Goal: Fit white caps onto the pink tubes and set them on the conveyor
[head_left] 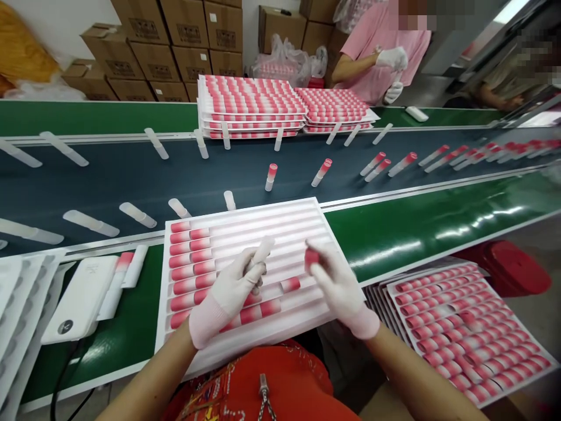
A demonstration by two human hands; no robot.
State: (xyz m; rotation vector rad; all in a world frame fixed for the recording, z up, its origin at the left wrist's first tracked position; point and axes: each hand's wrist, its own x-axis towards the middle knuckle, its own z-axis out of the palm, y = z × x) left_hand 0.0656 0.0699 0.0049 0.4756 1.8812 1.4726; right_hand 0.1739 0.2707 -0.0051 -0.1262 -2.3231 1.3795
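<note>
My left hand (pixel 232 283), in a white glove, is closed around a whitish translucent tube (pixel 263 250) that points up and right. In my right hand (pixel 336 286), also gloved, a pink-red cap (pixel 311 259) is pinched between thumb and fingers. The cap and tube are apart. Both hands are above a white grooved tray (pixel 302 219). Pink-to-white caps (pixel 200 255) lie in its left grooves, and a single cap (pixel 290 285) rests between my hands. My left hand hides part of the lower rows.
Tubes with pink tops (pixel 322 173) and plain white tubes (pixel 138 215) stand on the dark conveyor (pixel 197 175). Full trays (pixel 254 96) are stacked beyond it. A white power bank (pixel 83 298) lies left; another filled tray (pixel 477 327) sits right. A co-worker (pixel 372 35) stands across.
</note>
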